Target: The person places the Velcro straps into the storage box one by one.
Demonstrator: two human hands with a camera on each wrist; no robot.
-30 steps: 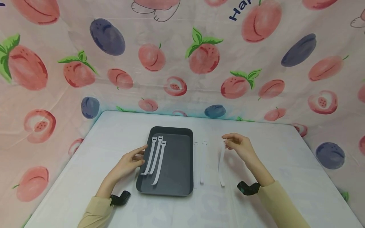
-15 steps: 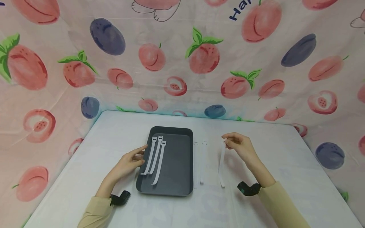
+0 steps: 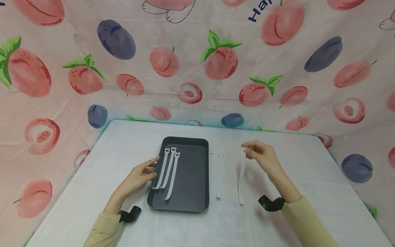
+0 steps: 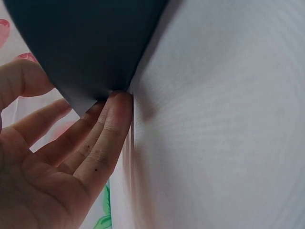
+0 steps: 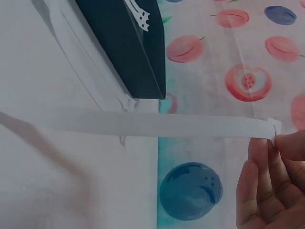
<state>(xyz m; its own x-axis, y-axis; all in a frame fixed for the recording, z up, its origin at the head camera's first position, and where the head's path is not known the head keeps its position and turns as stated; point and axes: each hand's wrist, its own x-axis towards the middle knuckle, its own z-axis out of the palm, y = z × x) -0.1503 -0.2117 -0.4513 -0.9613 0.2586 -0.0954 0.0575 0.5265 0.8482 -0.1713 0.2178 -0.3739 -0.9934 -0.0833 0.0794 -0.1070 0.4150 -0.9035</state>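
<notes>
My right hand (image 3: 260,156) pinches the slotted head of a white hook-and-loop cable tie (image 3: 241,178) between thumb and fingertips. In the right wrist view, the cable tie (image 5: 190,125) stretches away from the fingers as a long flat strip. My left hand (image 3: 139,176) touches the left side of a dark grey tray (image 3: 192,178) with fairly straight fingers. The left wrist view has those fingertips (image 4: 121,102) right at the wall of the tray (image 4: 90,47). Three white cable ties (image 3: 168,168) lie side by side in the tray's left part, heads away from me.
Two more white cable ties (image 3: 219,178) lie on the white table (image 3: 191,230) just right of the tray, hard to see against it. A fruit-printed cloth (image 3: 191,51) hangs behind the table. Each wrist carries a black camera (image 3: 131,215).
My right hand has risen slightly and shifted a little to the right, lifting the head of the cable tie with it. The left hand and the tray have stayed put.
</notes>
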